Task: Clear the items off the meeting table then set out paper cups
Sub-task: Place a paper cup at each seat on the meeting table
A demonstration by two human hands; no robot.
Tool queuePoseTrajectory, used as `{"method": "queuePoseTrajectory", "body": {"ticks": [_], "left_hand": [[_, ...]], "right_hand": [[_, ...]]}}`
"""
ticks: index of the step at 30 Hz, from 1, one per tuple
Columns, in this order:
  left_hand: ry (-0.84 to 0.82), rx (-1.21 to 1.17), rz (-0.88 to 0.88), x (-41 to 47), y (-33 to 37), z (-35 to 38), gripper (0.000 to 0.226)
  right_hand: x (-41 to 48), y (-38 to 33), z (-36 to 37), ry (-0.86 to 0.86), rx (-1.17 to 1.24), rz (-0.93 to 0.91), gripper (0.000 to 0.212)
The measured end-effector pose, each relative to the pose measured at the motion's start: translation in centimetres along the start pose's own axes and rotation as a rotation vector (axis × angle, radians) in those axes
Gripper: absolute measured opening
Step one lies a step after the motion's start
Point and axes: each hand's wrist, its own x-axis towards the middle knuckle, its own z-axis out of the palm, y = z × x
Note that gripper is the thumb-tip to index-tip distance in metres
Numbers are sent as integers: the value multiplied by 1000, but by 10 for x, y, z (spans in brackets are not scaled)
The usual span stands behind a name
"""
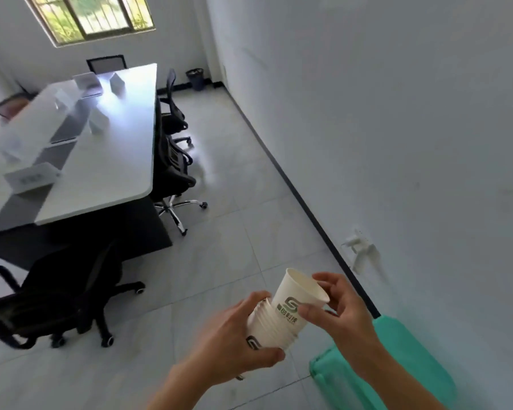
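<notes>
A stack of white paper cups (274, 324) with a green logo is held low in the middle of the view, over the floor. My left hand (234, 338) grips the lower part of the stack. My right hand (342, 309) pinches the rim of the top cup (301, 294), which sticks out of the stack and tilts toward the wall. The long white meeting table (122, 137) stands to the upper left, a few steps away. On it lie several white name cards (31, 176) and other pale items, blurred.
Black office chairs stand along the table's right side (175, 161) and at its near end (60, 297). A dark waste bin (195, 78) sits in the far corner. A green plastic object (397, 368) is by the wall at lower right. Grey tiled floor lies between.
</notes>
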Motion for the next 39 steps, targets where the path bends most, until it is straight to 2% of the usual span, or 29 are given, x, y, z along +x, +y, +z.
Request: {"method": "queuePoseTrajectory", "body": {"ticks": [4, 9, 13, 18, 23, 27, 32, 39], "left_hand": [[79, -176, -219, 4, -41, -9, 80], [422, -410, -389, -26, -101, -32, 72], [707, -599, -502, -41, -147, -56, 71], [952, -749, -570, -41, -220, -100, 64], [1057, -765, -592, -39, -293, -171, 60], [1112, -756, -611, -31, -346, -224, 68], [1117, -766, -610, 3, -404, -262, 71], [1155, -743, -634, 70, -484, -334, 63]], "right_hand": [[65, -6, 8, -111, 45, 53, 82], [127, 6, 44, -308, -39, 122, 58], [167, 19, 95, -427, -146, 152, 60], [215, 31, 173, -491, -228, 145, 69], [259, 28, 260, -461, -231, 124, 58], [297, 26, 326, -486, -213, 139, 47], [353, 32, 388, -490, -285, 125, 56], [479, 34, 484, -558, -326, 89, 49]]}}
